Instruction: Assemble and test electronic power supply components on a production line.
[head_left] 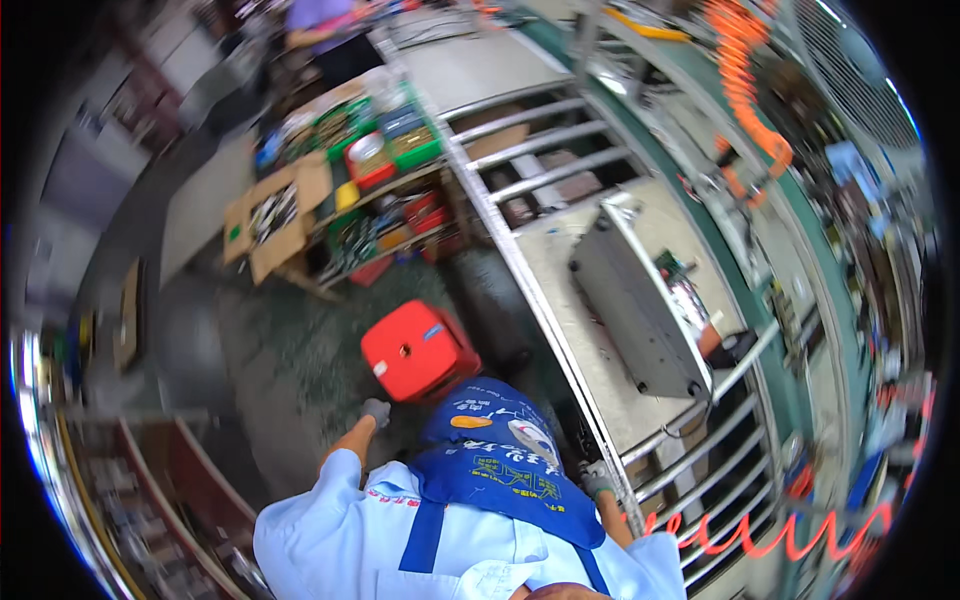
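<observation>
- Presently, the left hand (376,412), grey-gloved, hangs at the lower centre-left of the frame, just beside the near corner of a red stool (420,350); its fingers look curled, but blur makes it hard to tell how far.
- The right hand (597,478), also gloved, is lower, right of centre, close against the metal rail (548,322); I cannot tell whether its fingers grip the rail or merely rest by it.
- The red stool stands on the floor near mid-frame, a dark hole in its top, the blue apron (480,480) just below it.
- Right of centre, a dark grey case (635,310) lies tilted across the frame on a pale board (548,245), with silver rollers (560,177) above and below.
- At upper left sits an open cardboard box (268,258), beside a shelf with green bins (415,155).
- Toward the upper right hangs an orange coiled hose (737,75).
</observation>
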